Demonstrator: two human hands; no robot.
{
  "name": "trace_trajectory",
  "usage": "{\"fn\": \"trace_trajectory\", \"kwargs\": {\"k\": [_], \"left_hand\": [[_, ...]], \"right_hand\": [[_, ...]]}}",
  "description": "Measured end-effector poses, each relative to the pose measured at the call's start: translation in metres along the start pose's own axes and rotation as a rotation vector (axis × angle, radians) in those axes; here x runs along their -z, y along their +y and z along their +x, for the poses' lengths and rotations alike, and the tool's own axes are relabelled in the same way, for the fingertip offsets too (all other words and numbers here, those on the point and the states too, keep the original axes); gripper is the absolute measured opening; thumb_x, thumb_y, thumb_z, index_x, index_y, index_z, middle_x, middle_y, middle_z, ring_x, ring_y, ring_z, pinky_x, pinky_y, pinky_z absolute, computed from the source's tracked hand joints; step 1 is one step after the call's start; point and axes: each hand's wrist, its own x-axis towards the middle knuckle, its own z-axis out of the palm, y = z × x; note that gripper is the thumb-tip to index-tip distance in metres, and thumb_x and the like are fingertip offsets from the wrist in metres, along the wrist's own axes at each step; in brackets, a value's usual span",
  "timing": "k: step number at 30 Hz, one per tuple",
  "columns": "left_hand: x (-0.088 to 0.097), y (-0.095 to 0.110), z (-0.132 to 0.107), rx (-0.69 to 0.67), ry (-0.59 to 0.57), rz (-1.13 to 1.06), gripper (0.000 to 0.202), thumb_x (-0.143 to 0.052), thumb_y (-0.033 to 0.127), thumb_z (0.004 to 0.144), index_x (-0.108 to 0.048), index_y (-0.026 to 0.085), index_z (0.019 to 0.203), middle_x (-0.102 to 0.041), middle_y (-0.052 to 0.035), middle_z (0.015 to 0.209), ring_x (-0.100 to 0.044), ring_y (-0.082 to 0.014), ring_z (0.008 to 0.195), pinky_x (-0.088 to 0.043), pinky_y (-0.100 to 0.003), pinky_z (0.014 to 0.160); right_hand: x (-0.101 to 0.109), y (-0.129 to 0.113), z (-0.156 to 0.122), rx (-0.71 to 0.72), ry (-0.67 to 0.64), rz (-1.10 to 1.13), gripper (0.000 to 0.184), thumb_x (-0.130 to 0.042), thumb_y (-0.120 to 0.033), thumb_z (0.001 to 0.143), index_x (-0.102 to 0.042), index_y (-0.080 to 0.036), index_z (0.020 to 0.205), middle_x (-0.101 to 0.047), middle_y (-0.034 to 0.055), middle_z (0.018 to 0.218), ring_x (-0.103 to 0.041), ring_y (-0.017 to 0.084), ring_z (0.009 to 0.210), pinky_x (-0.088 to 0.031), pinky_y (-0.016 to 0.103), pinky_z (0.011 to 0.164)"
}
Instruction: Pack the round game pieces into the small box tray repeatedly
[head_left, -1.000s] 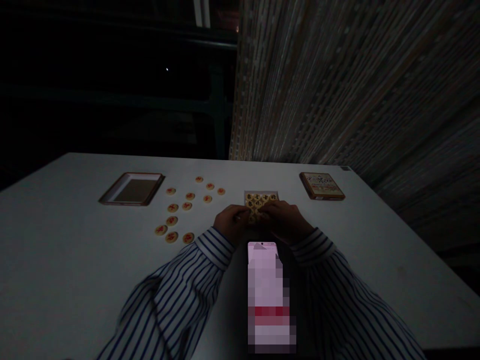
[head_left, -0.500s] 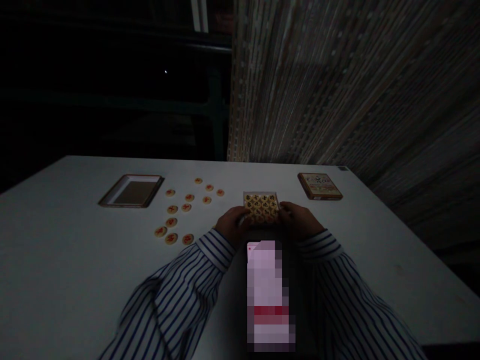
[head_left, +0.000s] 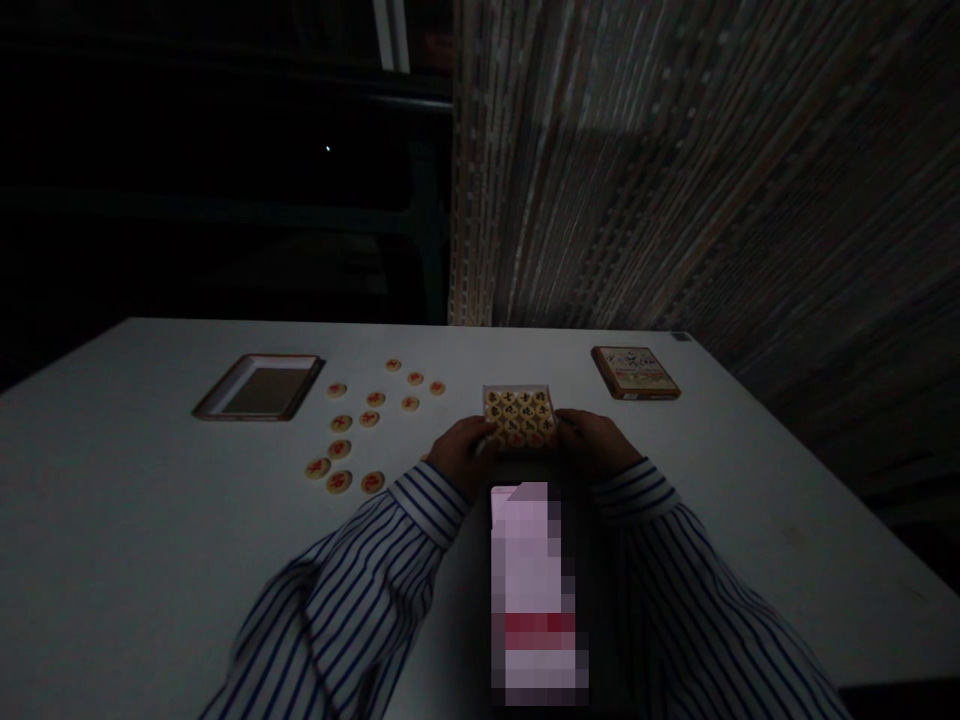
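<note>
A small clear box (head_left: 516, 387) sits in front of me, packed in rows with round Chinese chess pieces (head_left: 519, 412). Most of these carry black characters; those in the nearest row look red. My left hand (head_left: 463, 455) is closed on the box's left side, its thumb at the near left corner. On the opposite side my right hand (head_left: 601, 444) holds the box's right edge with bent fingers. Several loose chess pieces (head_left: 339, 449) with red characters lie scattered to the left of my left hand. Another piece is partly hidden by my left wrist.
An open, shallow box tray (head_left: 212, 410) lies at the far left of the white table (head_left: 150, 560). A printed box lid (head_left: 637, 370) rests at the far right. Close to me, between my forearms, is a lit phone (head_left: 532, 570) with a blurred screen. A string curtain (head_left: 570, 180) hangs behind.
The view has shifted slightly. Both hands stay at the sides of the clear box, and my left thumb has drawn back a little, showing more of the near row.
</note>
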Motion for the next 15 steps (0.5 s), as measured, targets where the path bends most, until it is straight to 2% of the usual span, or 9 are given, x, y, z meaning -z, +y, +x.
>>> {"fn": "trace_trajectory", "kwargs": {"k": [11,15], "left_hand": [[-0.003,-0.008,-0.001,-0.079,0.040,0.044,0.022,-0.054,0.026,0.075,-0.062,0.017,0.092,-0.063,-0.0081,0.096,-0.060,-0.0172,0.087,-0.051,-0.033,0.077],[-0.004,-0.012,-0.001,-0.124,0.044,0.064,0.023,-0.053,0.027,0.075,-0.062,0.016,0.093,-0.060,-0.0102,0.099,-0.058,-0.0189,0.090,-0.050,-0.035,0.079]], "right_hand": [[-0.005,0.002,0.001,0.022,0.012,0.073,0.033,-0.033,-0.018,0.079,-0.059,-0.015,0.099,-0.064,0.0082,0.099,-0.057,0.016,0.088,-0.040,0.023,0.073],[-0.004,0.002,0.001,0.024,0.027,0.073,0.032,-0.034,-0.019,0.080,-0.060,-0.017,0.098,-0.064,0.0074,0.098,-0.057,0.016,0.087,-0.039,0.022,0.071]]}}
